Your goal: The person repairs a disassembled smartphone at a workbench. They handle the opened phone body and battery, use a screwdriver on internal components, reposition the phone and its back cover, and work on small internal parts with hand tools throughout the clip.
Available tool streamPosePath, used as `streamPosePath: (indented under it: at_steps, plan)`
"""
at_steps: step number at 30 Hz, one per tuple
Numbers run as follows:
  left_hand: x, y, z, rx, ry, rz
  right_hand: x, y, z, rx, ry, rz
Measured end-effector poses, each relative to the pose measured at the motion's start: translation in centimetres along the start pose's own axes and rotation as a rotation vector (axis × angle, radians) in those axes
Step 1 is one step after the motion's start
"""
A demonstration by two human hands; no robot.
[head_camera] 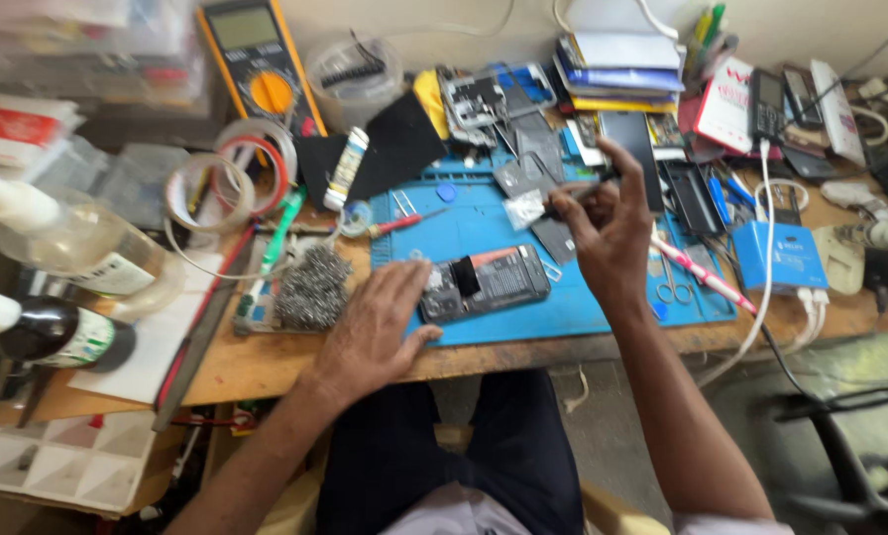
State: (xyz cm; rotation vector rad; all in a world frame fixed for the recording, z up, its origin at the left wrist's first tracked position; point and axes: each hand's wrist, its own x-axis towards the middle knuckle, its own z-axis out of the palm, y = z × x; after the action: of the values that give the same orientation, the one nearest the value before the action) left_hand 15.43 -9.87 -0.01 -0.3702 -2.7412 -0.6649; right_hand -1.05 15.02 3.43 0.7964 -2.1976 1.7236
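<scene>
Left hand flat, fingers spread, pinning opened phone steady on blue mat; right hand just beyond, pinched around thin dark tool, poised above.

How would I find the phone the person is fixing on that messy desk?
Find the big blue mat mid-desk. At its front edge, under the left hand, lies the opened phone. Unlike the other phones further back, its back is off, showing dark insides.
</scene>
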Motion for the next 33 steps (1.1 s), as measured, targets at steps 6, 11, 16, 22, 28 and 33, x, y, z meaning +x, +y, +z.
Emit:
streamPosePath:
  at_steps: [6,11,16,22,28,33]
  plan:
    - [2.2,-0.8,-1.3,0.032,-0.072,0.070,-1.0,0.6,-2.3,0.027,0.010,0.031]
    - [3.3,-1.6,-2.1,0.029,-0.196,-0.037,-3.8,0.6,-4.3,-0.456,-0.224,0.096]
    - [3.4,-2.2,-2.5,-0.056,-0.126,0.033,-5.7,1.2,-2.9,-0.683,-0.321,0.032]
    - [2.9,-2.1,-3.2,-0.134,-0.226,-0.039,-3.8,2.7,-1.8,-0.824,-0.289,0.002]
    - [2.4,-2.7,-3.4,-0.176,-0.238,0.014,-2.9,3.2,-2.1,-0.682,-0.387,-0.135]
    - [1.7,-3.8,-3.0,-0.150,-0.236,0.142,-2.7,3.2,-1.5,-0.630,-0.453,-0.173]
